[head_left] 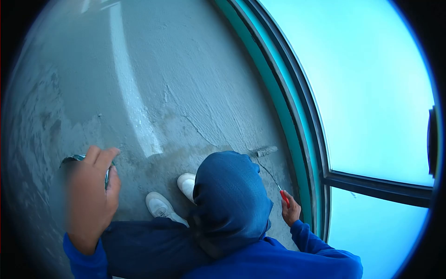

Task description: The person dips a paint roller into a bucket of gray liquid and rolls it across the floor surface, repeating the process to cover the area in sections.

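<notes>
My right hand (291,211) is closed round the red handle (285,199) of a small paint roller. Its thin metal rod runs up to the grey-coated roller head (266,151), which lies against the wet grey floor (186,83) near the window frame. At the left, my left hand (95,188) is raised close to the camera, partly blurred, with curled fingers and thumb. Behind it shows part of a green-edged object (73,159); the hand hides most of it, and what it is cannot be made out.
My bent knee in dark blue cloth (232,195) rises in the middle. Two white shoes (159,204) stand on the floor. A dark window frame (297,88) with a teal edge curves along the right, beside bright glass panes (371,93).
</notes>
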Available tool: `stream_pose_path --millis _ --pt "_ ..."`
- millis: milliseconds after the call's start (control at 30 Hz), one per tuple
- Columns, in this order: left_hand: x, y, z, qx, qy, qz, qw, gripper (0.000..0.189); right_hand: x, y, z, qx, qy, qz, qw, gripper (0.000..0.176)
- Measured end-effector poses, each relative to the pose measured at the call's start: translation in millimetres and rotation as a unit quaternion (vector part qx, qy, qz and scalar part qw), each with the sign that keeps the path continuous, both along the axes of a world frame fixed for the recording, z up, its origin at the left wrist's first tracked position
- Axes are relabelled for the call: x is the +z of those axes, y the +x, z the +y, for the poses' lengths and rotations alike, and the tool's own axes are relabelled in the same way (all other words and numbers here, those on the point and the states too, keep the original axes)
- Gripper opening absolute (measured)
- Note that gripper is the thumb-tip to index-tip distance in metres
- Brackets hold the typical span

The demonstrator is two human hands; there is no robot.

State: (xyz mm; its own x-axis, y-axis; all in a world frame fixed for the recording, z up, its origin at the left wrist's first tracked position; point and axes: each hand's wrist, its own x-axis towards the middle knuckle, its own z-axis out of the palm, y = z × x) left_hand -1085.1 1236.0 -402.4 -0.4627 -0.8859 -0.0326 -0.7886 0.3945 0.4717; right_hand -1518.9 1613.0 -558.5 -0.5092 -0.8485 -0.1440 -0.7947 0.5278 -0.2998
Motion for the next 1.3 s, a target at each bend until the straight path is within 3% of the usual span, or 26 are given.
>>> stream_pose_path --millis 133,467,733,900,1133,1300 --pt "0.9 -0.4 -2.0 0.002 0.004 -0.005 1.0 0.028 -27.5 -25.5 -60.2 0.012 -0.022 0.007 1.0 0.035" --pt "-10.6 15.5 -11.9 0.053 0.047 -0.037 0.997 0.028 -95.4 -55.0 -357.2 0.096 -0.121 0.026 0.988 0.035" --pt "-22.0 36.6 -22.8 0.09 0.122 -0.077 0.985 0.028 -117.9 -43.7 -615.2 0.118 -0.113 0.038 0.986 0.036" --pt "-26.2 48.4 -24.1 0.112 0.166 -0.073 0.977 0.028 -90.8 -13.8 -751.9 0.109 -0.083 0.089 0.987 0.036" --pt "-35.5 59.9 -26.5 0.11 0.165 -0.068 0.978 0.03 -81.2 11.0 -826.1 0.125 -0.083 0.118 0.982 0.036" --pt "-33.3 56.0 -25.6 0.123 0.168 -0.057 0.976 0.03 -89.9 5.4 -802.7 0.114 -0.051 0.082 0.989 0.036"
